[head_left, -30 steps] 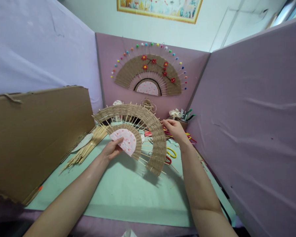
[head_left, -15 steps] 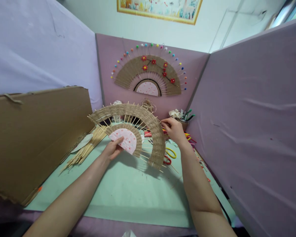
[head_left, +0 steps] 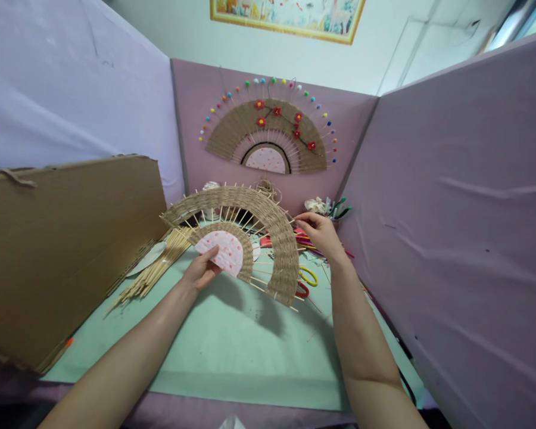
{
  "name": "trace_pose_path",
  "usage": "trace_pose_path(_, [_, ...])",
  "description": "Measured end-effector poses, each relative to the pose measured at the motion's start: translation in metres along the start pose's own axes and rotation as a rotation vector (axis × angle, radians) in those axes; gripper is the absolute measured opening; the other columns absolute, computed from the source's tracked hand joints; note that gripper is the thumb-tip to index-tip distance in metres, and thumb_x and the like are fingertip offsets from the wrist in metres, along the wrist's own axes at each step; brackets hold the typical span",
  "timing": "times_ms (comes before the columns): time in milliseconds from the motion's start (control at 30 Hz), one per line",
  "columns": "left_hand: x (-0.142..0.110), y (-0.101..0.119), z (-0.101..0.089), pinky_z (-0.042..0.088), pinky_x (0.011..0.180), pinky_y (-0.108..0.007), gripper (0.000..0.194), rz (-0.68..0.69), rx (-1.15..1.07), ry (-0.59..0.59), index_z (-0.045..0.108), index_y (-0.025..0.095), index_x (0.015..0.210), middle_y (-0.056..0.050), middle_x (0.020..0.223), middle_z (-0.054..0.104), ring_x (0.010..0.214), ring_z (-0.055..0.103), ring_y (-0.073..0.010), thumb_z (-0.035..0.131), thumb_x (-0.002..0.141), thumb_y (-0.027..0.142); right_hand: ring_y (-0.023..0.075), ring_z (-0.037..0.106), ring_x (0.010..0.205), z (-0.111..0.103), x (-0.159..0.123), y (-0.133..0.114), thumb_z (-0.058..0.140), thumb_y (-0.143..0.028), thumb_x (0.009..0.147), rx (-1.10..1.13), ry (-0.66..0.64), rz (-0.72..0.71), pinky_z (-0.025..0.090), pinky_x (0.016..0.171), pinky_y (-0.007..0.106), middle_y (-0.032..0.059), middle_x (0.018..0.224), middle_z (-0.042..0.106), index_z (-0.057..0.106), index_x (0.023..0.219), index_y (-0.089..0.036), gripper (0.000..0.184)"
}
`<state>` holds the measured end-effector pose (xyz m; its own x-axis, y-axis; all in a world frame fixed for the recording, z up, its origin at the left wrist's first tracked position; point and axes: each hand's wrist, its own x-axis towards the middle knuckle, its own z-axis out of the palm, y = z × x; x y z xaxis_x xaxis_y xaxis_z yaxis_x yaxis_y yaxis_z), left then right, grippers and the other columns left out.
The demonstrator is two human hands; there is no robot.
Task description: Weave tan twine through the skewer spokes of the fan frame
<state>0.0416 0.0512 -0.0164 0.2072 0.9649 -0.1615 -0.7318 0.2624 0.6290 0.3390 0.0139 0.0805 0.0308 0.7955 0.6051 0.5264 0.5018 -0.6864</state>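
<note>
A half-round woven fan (head_left: 284,253) is held up, tilted, above the table. Thin wooden sticks radiate through its twine bands and poke out past the outer rim. My left hand (head_left: 201,271) grips it at the pink patterned half-circle (head_left: 227,250) in its centre, thumb on the front and fingers behind. At the fan's right outer edge, my right hand (head_left: 319,233) is closed in a pinch close to a stick tip; whatever lies between those fingertips is too small to make out.
A finished-looking fan (head_left: 268,128) with red flowers and coloured pompoms hangs on the pink back panel. Bundled sticks (head_left: 154,277) and a cardboard sheet (head_left: 71,250) are at left. Yellow-handled scissors (head_left: 309,276), a ball of twine (head_left: 268,189) and a pen holder (head_left: 337,210) lie beyond.
My right hand has shifted slightly right, its pinched fingertips a little farther from the woven band. The left hand still holds the fan, which has turned very slightly.
</note>
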Motion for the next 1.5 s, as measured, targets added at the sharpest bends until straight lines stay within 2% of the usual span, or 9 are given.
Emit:
trace_pose_path(200, [0.001, -0.001, 0.0, 0.054, 0.083, -0.032, 0.029, 0.0, -0.014, -0.001, 0.061, 0.013, 0.109, -0.011, 0.094, 0.072, 0.083, 0.068, -0.0186, 0.052, 0.082, 0.005, 0.0151, 0.058, 0.071, 0.005, 0.001, 0.006, 0.057, -0.032, 0.074, 0.064, -0.141, 0.058, 0.045, 0.067, 0.027, 0.0053, 0.08, 0.068, 0.068, 0.084, -0.014, 0.023])
trace_pose_path(333, [0.0, 0.0, 0.0, 0.054, 0.081, -0.03, 0.031, 0.001, -0.014, 0.01, 0.059, 0.012, 0.112, -0.01, 0.093, 0.072, 0.079, 0.069, -0.0168, 0.051, 0.083, 0.004, 0.0158, 0.06, 0.076, 0.001, 0.0, 0.006, 0.057, -0.033, 0.074, 0.079, -0.133, 0.079, 0.046, 0.068, 0.026, 0.0058, 0.085, 0.069, 0.069, 0.087, -0.015, 0.025])
trace_pose_path(533, [-0.001, 0.001, 0.003, 0.055, 0.08, -0.029, 0.033, 0.041, 0.044, -0.008, 0.058, 0.012, 0.114, -0.009, 0.09, 0.073, 0.077, 0.069, -0.0167, 0.052, 0.083, 0.005, 0.0153, 0.06, 0.071, -0.005, -0.002, 0.003, 0.056, -0.033, 0.075, 0.011, -0.143, 0.111, 0.047, 0.063, 0.025, 0.0047, 0.084, 0.069, 0.069, 0.091, -0.017, 0.026])
trace_pose_path(667, [-0.002, 0.0, 0.003, 0.054, 0.081, -0.03, 0.034, 0.064, 0.046, -0.021, 0.058, 0.012, 0.114, -0.009, 0.088, 0.073, 0.077, 0.069, -0.0163, 0.052, 0.082, 0.003, 0.0163, 0.06, 0.076, -0.007, -0.003, -0.005, 0.054, -0.029, 0.076, -0.068, -0.132, 0.06, 0.046, 0.067, 0.026, 0.0059, 0.086, 0.069, 0.069, 0.089, -0.016, 0.024])
trace_pose_path(867, [0.0, -0.001, 0.002, 0.053, 0.084, -0.033, 0.034, 0.062, 0.044, -0.027, 0.058, 0.012, 0.113, -0.009, 0.091, 0.072, 0.08, 0.068, -0.0172, 0.054, 0.08, 0.003, 0.0143, 0.055, 0.065, -0.006, -0.004, -0.012, 0.053, -0.024, 0.077, -0.291, -0.104, 0.017, 0.041, 0.06, 0.026, 0.0057, 0.079, 0.068, 0.07, 0.087, -0.016, 0.022])
trace_pose_path(1033, [-0.001, -0.001, 0.002, 0.054, 0.081, -0.03, 0.033, 0.074, 0.056, -0.013, 0.058, 0.012, 0.112, -0.01, 0.091, 0.072, 0.079, 0.068, -0.0167, 0.053, 0.08, 0.002, 0.016, 0.058, 0.073, -0.006, -0.005, -0.017, 0.055, -0.021, 0.076, -0.416, -0.099, -0.055, 0.041, 0.067, 0.026, 0.0052, 0.08, 0.068, 0.069, 0.079, -0.017, 0.014])
trace_pose_path(1300, [-0.004, 0.0, 0.004, 0.054, 0.081, -0.031, 0.03, 0.075, 0.055, -0.034, 0.059, 0.013, 0.109, -0.008, 0.088, 0.073, 0.078, 0.069, -0.0164, 0.051, 0.082, 0.003, 0.0147, 0.057, 0.068, -0.011, -0.008, -0.024, 0.055, -0.023, 0.076, -0.45, -0.102, -0.046, 0.039, 0.064, 0.025, 0.0036, 0.076, 0.068, 0.067, 0.075, -0.018, 0.013])
trace_pose_path(1500, [-0.001, 0.002, -0.004, 0.053, 0.081, -0.032, 0.029, 0.038, 0.083, -0.067, 0.059, 0.012, 0.109, -0.008, 0.088, 0.073, 0.077, 0.069, -0.0171, 0.051, 0.082, 0.004, 0.0143, 0.056, 0.066, -0.017, -0.006, -0.015, 0.053, -0.023, 0.075, -0.486, -0.064, 0.018, 0.037, 0.06, 0.024, 0.0033, 0.074, 0.067, 0.066, 0.073, -0.018, 0.014])
